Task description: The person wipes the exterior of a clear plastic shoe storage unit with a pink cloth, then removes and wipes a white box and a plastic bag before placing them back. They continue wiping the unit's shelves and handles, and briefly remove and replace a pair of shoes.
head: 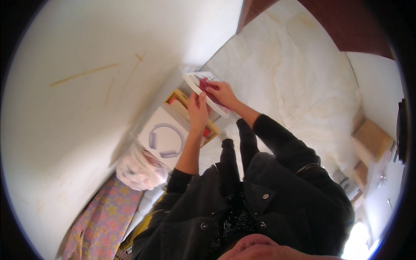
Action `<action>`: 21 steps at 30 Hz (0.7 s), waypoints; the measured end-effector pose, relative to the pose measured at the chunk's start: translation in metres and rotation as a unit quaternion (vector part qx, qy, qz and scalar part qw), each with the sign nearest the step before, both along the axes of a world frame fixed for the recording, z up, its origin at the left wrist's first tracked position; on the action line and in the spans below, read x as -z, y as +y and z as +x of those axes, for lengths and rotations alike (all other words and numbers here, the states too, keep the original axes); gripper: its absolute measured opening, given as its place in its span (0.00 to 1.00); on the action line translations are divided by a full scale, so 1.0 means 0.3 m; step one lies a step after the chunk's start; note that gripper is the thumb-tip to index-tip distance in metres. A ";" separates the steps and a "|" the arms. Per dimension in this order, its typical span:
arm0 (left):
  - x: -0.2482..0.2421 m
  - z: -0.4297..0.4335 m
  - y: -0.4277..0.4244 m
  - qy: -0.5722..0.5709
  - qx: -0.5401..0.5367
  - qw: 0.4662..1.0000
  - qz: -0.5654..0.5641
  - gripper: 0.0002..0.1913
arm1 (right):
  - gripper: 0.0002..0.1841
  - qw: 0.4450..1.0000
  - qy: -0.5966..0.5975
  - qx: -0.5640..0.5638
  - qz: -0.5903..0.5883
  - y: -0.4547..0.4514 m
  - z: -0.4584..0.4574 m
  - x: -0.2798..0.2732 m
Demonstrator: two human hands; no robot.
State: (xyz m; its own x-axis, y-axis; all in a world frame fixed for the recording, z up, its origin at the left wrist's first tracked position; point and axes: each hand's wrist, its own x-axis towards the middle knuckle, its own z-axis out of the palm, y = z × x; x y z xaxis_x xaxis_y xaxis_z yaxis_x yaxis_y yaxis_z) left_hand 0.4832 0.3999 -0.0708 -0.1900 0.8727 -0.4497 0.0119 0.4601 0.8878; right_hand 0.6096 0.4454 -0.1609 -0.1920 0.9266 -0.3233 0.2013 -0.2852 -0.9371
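Note:
Ahead of me is a shallow white tray or box lid (221,110), tilted, with a dark red item (213,94) that looks like cloth across it. My left hand (198,109) is at the tray's near left edge, thumb against the rim. The fingers of my right hand (222,92) pinch the dark red item over the tray. Below my left hand stands a yellow-edged box (177,94) with red and pale things inside. Beside it is a white box (165,130) printed with a picture of headphones.
A pale wall (97,42) runs along the left. A plastic bag (139,169) and flowered fabric (104,214) lie at lower left. Cardboard boxes (373,138) stand at the far right. Dark red furniture or a door (357,29) is at upper right, above the marbled floor (286,65).

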 end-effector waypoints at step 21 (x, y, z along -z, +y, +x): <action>-0.011 -0.017 0.007 -0.015 0.009 1.000 -0.018 0.11 | 0.22 1.000 0.000 0.005 0.001 -0.044 -0.009 0.035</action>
